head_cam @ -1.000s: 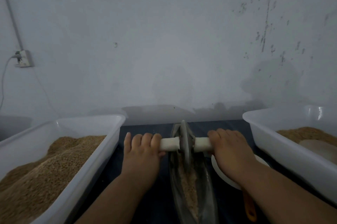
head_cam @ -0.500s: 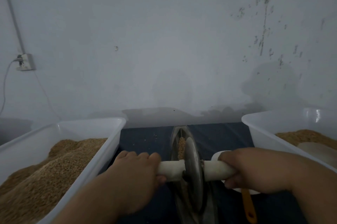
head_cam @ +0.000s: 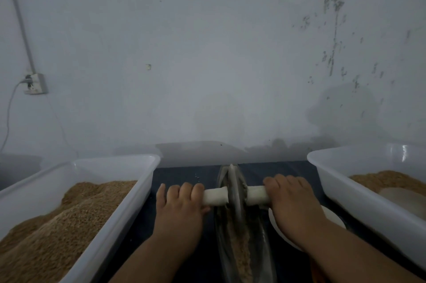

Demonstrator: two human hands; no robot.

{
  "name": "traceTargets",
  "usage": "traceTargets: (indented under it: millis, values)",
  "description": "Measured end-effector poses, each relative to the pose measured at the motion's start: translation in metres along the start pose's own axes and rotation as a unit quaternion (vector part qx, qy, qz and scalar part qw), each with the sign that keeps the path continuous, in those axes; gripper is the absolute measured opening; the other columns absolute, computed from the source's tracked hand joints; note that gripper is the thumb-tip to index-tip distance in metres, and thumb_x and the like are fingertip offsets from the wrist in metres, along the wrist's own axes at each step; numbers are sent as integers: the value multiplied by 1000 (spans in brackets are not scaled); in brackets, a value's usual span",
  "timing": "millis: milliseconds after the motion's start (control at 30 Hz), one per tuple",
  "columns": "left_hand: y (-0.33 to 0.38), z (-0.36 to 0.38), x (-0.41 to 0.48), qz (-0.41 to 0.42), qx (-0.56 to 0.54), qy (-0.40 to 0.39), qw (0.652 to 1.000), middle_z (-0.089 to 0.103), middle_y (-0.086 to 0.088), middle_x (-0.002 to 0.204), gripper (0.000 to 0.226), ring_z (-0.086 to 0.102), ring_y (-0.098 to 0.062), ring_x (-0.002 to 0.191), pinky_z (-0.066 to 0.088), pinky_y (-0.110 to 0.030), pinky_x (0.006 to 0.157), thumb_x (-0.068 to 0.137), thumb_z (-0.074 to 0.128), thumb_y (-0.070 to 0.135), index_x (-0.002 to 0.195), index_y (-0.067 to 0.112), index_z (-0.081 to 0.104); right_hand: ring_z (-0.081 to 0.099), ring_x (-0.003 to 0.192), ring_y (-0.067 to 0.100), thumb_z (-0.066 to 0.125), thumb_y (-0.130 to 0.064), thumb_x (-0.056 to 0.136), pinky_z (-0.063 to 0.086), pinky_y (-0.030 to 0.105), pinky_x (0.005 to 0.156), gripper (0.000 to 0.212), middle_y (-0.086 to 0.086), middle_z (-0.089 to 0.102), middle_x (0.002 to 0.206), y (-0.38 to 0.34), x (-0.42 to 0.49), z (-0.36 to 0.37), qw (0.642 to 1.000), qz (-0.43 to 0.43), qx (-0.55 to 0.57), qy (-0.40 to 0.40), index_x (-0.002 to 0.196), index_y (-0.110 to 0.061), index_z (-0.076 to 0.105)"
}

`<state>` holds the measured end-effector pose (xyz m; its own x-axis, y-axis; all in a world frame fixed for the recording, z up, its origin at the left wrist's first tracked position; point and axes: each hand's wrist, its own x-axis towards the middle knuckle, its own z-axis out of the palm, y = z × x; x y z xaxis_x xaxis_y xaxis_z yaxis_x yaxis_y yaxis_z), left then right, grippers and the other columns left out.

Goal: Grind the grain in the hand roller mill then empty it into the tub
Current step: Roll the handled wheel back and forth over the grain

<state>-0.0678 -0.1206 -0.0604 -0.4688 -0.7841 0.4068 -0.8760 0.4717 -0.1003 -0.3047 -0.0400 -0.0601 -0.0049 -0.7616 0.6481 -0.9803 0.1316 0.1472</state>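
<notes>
A metal grinding wheel (head_cam: pixel 234 187) on a white axle handle (head_cam: pixel 215 197) stands in a long boat-shaped metal trough (head_cam: pixel 262 248) on the dark table. The wheel is at the trough's far end. Tan ground grain (head_cam: pixel 241 245) lies along the trough behind it. My left hand (head_cam: pixel 179 211) grips the left handle end, fingers curled over it. On the other side my right hand (head_cam: pixel 292 202) grips the right end. A white tub (head_cam: pixel 341 167) at right holds ground grain.
A large white tub (head_cam: pixel 129 190) full of whole grain sits at left, close to my left arm. A white dish (head_cam: pixel 332 218) lies under my right wrist. The wall stands just behind the table. A socket (head_cam: pixel 34 84) with cable is at the far left.
Both hands pushed the wheel away along the trough, from near me half a second ago to the far end now. Ground grain is uncovered behind it.
</notes>
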Motion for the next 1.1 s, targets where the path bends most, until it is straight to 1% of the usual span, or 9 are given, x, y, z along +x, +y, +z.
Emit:
traceTargets:
  millis: [167, 333, 500, 600, 800, 900, 967, 1000, 1100]
  values:
    - [-6, -28, -7, 55, 22, -80, 995, 47, 6, 127, 40, 44, -21, 118, 19, -46, 114, 98, 30, 57, 130, 33, 32, 55, 95, 15, 56, -43, 92, 35, 32, 79, 19, -8, 58, 105, 9, -2, -25, 988, -26, 31, -147, 106, -31, 50]
    - [-17, -61, -23, 119, 1, -158, 980, 53, 9, 115, 33, 50, -17, 98, 32, -38, 88, 95, 29, 64, 112, 36, 37, 57, 87, 5, 62, -54, 87, 47, 28, 77, 26, -10, 59, 97, 15, -3, -82, 922, -39, 144, -358, 100, -34, 52]
    - [-18, -71, -28, 143, -17, -142, 979, 52, 13, 112, 35, 43, -13, 90, 27, -35, 81, 92, 30, 66, 112, 39, 38, 56, 82, 2, 58, -59, 89, 42, 21, 67, 16, -11, 58, 90, 19, -6, -110, 880, -30, 190, -434, 89, -47, 48]
    - [-17, -58, -22, 136, -23, -114, 984, 50, 12, 110, 32, 39, -12, 87, 30, -35, 82, 95, 27, 63, 112, 39, 37, 56, 89, 4, 57, -53, 92, 42, 25, 73, 18, -12, 59, 99, 14, -5, -93, 901, -21, 157, -405, 100, -38, 51]
    - [-3, -13, -1, 41, 16, -8, 999, 44, 7, 128, 43, 42, -21, 116, 23, -45, 112, 98, 30, 56, 134, 32, 34, 57, 96, 17, 57, -47, 92, 38, 33, 87, 29, -5, 60, 107, 3, 3, -24, 989, -28, 10, -143, 115, -30, 54]
    - [4, -6, 1, 28, -15, 40, 999, 60, 0, 114, 48, 57, -28, 103, 34, -59, 107, 85, 65, 48, 124, 21, 59, 61, 73, 25, 74, -27, 76, 52, 42, 84, 30, 3, 64, 84, -3, 2, -6, 1000, 3, -19, -18, 103, -15, 70]
    - [4, -5, 1, 37, -11, 76, 996, 66, -4, 98, 46, 63, -31, 88, 45, -62, 96, 71, 81, 41, 108, 16, 70, 61, 62, 27, 56, -21, 75, 58, 48, 80, 26, 6, 63, 74, -5, 1, -6, 998, 8, -23, 58, 92, -11, 72]
    - [3, -6, 0, 37, -12, 66, 997, 65, -3, 98, 46, 62, -30, 88, 44, -61, 97, 72, 80, 43, 108, 17, 69, 60, 61, 26, 51, -21, 74, 59, 49, 79, 29, 5, 62, 72, -5, 0, -3, 997, -2, -22, 72, 90, -10, 72]
    - [-1, -12, -3, 29, 4, -1, 1000, 52, 5, 121, 46, 50, -23, 112, 24, -50, 114, 93, 47, 55, 131, 29, 45, 60, 66, 21, 81, -26, 69, 54, 38, 80, 28, 0, 62, 76, -2, -1, -15, 1000, -27, -8, -7, 93, -17, 69]
